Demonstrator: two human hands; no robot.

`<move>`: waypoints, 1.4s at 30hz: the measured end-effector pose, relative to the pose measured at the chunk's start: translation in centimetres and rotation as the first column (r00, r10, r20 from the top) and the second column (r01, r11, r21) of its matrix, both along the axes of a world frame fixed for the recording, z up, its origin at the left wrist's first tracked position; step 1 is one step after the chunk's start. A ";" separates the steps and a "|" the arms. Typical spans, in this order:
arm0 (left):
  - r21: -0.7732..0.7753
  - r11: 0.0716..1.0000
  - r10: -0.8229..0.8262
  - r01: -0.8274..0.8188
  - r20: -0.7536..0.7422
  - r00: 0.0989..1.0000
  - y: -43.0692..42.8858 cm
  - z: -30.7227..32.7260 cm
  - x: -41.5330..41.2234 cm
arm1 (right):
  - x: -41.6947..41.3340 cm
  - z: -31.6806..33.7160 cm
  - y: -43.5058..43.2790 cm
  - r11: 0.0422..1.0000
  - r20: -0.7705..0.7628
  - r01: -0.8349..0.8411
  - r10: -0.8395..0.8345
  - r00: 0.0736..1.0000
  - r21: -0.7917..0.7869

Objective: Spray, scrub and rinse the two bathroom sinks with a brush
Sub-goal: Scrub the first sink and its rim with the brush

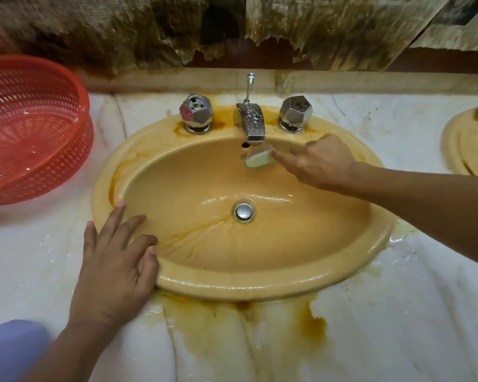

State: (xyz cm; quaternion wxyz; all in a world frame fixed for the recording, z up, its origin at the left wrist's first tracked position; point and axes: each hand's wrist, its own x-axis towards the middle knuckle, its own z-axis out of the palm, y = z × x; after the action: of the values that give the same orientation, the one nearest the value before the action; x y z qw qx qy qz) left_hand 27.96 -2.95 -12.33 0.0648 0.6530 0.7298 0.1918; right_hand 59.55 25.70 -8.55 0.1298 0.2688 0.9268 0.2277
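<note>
A yellow oval sink (260,282) fills the middle of the view, wet, with rust-brown streaks running to its metal drain (243,212). My right hand (319,161) reaches over the basin and holds a small pale brush (260,159) by its fingertips just under the chrome spout (251,123). My left hand (116,260) lies flat, fingers spread, on the sink's front-left rim. A second yellow sink (465,142) shows partly at the right edge.
Two faceted chrome tap knobs (196,111) (295,111) flank the spout. A red plastic basket (31,128) stands on the white marble counter (398,312) at the left. Brown stains spread on the counter in front of the sink. A stained, peeling wall rises behind.
</note>
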 end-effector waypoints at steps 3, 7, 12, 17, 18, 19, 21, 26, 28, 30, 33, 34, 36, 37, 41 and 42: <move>-0.005 1.000 0.003 -0.003 0.003 1.000 0.0 0.0 0.0 | -1.2 -0.7 0.3 0.996 -0.121 -0.085 0.085 0.989 0.011; -0.015 1.000 0.015 -0.015 0.012 1.000 0.0 0.0 0.0 | -1.6 -0.4 0.2 0.987 -0.110 -0.163 0.162 0.981 0.004; -0.019 1.000 0.017 -0.017 0.013 1.000 0.0 0.0 0.1 | -0.4 0.4 0.8 0.991 -0.177 -0.130 0.134 0.975 0.033; -0.027 0.999 0.024 -0.024 0.017 1.000 0.0 0.0 0.1 | -0.2 0.6 1.2 0.994 -0.246 -0.093 0.103 0.964 0.052; -0.026 0.999 0.024 -0.023 0.015 1.000 0.0 0.0 0.1 | -0.2 0.7 1.3 0.996 -0.289 -0.071 0.082 0.954 0.050; -0.024 0.999 0.022 -0.022 0.012 1.000 0.0 0.0 0.1 | -0.1 0.4 1.4 0.995 -0.284 -0.089 0.098 0.954 0.044; -0.019 1.000 0.021 -0.020 0.006 1.000 0.0 0.0 0.1 | 0.6 -0.8 1.3 0.987 -0.169 -0.163 0.162 0.972 0.003; -0.006 1.000 0.018 -0.018 -0.008 1.000 0.1 -0.1 0.0 | 0.2 -0.9 1.0 0.998 -0.428 0.013 -0.041 0.903 -0.068; -0.011 1.000 0.020 -0.020 -0.009 1.000 0.1 -0.1 0.0 | 0.2 -0.9 0.6 0.994 -0.467 0.022 -0.070 0.881 -0.108; -0.014 1.000 0.021 -0.021 -0.008 1.000 0.0 -0.1 0.0 | 0.4 -0.6 0.1 0.983 -0.442 0.043 -0.119 0.889 -0.178; -0.012 1.000 0.016 -0.016 -0.012 1.000 0.1 0.0 -0.1 | 0.4 0.3 0.1 0.953 -0.491 0.111 -0.242 0.837 -0.281; -0.011 1.000 0.013 -0.013 -0.012 1.000 0.1 0.0 -0.1 | 0.4 0.6 -0.1 0.937 -0.520 0.111 -0.279 0.808 -0.330; -0.011 1.000 0.014 -0.014 -0.012 1.000 0.1 -0.1 -0.1 | 0.5 1.0 -0.5 0.917 -0.600 0.072 -0.315 0.736 -0.393; -0.012 1.000 0.015 -0.015 -0.012 1.000 0.1 -0.1 -0.1 | 0.6 0.9 -0.5 0.917 -0.640 0.054 -0.317 0.700 -0.395; -0.014 1.000 0.015 -0.015 -0.006 1.000 0.1 0.0 -0.1 | 0.9 0.5 0.5 0.916 -0.534 0.006 -0.239 0.811 -0.400; -0.015 1.000 0.017 -0.017 -0.005 1.000 0.0 0.0 -0.1 | 0.9 0.4 0.8 0.923 -0.451 0.005 -0.193 0.871 -0.384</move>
State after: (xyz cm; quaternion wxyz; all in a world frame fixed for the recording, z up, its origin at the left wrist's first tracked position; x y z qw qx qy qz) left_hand 27.90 -2.90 -12.32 0.0666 0.6468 0.7368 0.1853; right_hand 60.47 26.45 -8.15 -0.0443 0.3355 0.9404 -0.0324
